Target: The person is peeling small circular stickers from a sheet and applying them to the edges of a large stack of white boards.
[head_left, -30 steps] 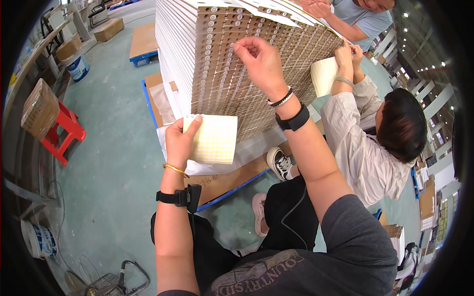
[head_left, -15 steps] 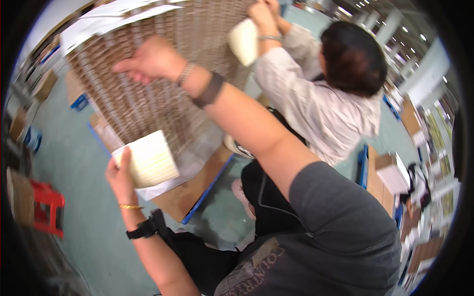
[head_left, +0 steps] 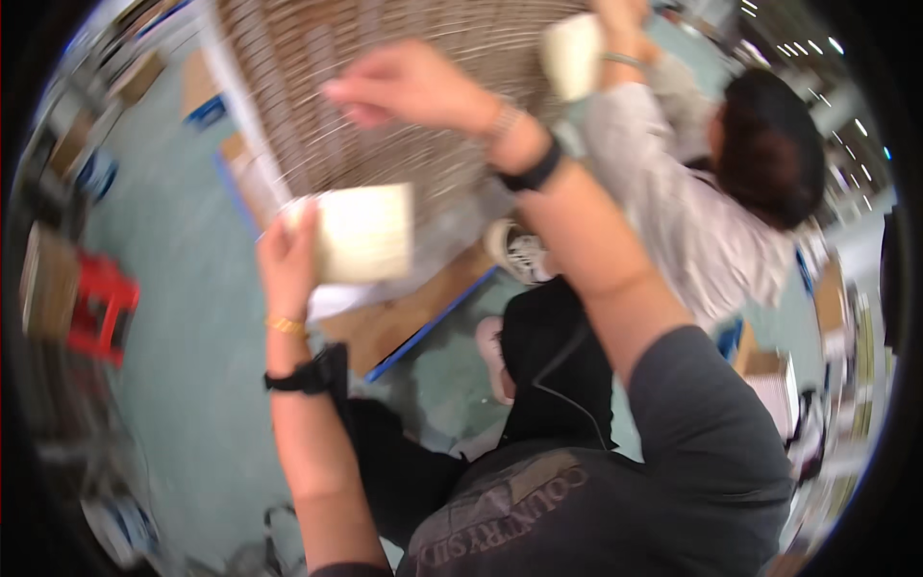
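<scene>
a green workshop floor (head_left: 183,317) surrounds a brown stack (head_left: 490,53) at upper centre, its face pale-lined; blur hides how much is done or remains. the left hand (head_left: 291,245) clamps a flat, squarish, pale-yellow sheet (head_left: 367,236) left of centre; the right hand (head_left: 409,87), apart, hovers above, fingertips too blurred to tell if closed.
</scene>
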### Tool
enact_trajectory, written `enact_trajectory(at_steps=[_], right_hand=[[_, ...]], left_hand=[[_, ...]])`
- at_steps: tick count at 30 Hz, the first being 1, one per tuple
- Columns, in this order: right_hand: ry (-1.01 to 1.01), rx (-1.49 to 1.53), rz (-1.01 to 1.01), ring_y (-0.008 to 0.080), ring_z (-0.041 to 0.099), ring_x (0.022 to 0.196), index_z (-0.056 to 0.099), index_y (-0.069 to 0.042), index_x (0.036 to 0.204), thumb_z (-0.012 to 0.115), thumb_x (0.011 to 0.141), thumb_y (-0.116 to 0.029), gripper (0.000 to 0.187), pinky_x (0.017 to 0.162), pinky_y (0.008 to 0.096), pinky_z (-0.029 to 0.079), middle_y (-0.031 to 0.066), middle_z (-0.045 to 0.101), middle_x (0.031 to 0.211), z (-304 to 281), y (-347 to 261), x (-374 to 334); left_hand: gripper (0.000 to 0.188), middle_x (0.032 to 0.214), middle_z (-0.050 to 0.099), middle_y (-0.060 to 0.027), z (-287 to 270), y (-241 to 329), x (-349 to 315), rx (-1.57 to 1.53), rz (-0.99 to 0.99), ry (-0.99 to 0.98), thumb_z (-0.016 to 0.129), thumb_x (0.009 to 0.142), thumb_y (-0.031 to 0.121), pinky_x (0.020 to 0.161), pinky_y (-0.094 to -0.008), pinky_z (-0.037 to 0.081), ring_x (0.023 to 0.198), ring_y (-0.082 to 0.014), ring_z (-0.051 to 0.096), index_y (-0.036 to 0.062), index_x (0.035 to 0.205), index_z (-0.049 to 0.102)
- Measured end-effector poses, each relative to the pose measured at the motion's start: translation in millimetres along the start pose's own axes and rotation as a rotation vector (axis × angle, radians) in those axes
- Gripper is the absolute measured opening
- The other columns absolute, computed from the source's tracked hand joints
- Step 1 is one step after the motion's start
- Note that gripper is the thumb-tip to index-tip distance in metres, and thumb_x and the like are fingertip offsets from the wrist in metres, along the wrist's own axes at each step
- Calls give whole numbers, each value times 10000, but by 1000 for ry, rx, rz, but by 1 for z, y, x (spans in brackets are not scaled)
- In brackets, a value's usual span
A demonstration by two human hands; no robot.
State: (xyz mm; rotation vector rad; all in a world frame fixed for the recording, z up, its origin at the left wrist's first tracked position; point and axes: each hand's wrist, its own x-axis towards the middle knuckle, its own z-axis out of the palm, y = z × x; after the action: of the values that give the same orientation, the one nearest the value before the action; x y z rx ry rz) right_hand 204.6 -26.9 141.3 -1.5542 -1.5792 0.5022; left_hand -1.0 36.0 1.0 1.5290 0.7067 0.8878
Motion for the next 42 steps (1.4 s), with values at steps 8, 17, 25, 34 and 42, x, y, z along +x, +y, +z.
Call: enact_trajectory(at_steps=[8,17,25,34,42], right_hand=[[-72,-16,-73,102,604,759,690,-41,951,678,839,-194,190,701,257,491,43,678,842,53,25,-45],[71,-195,-230,268,621,719,642,-48,830,643,792,-157,116,648,355,495,104,616,771,70,46,-60],[103,-228,-147,298,624,764,628,-72,859,629,813,-213,149,672,380,487,96,639,818,72,53,-89],[122,-228,-92,282,618,758,599,-78,855,625,821,-223,151,660,384,475,82,629,795,60,47,-116],[239,-233,-40,287,584,792,596,-59,832,619,813,-173,117,704,381,464,97,591,807,66,53,-120]], left_hand=[[295,795,648,-13,4,15,-6,-196,28,-67,606,917,277,630,-222,453,711,-51,542,-12,930,660],[277,766,628,3,9,-2,0,46,128,-52,599,914,230,606,-246,445,687,-67,520,-41,895,655],[247,752,616,25,18,-2,-7,12,36,-173,610,915,221,568,-209,406,647,-34,494,-10,840,657],[274,770,636,-8,34,-7,-12,-86,-13,-304,619,910,240,587,-220,437,663,-54,530,-29,873,653],[238,808,644,-16,40,-6,-13,-69,-12,-314,591,926,215,619,-218,452,686,-59,550,-14,884,640]])
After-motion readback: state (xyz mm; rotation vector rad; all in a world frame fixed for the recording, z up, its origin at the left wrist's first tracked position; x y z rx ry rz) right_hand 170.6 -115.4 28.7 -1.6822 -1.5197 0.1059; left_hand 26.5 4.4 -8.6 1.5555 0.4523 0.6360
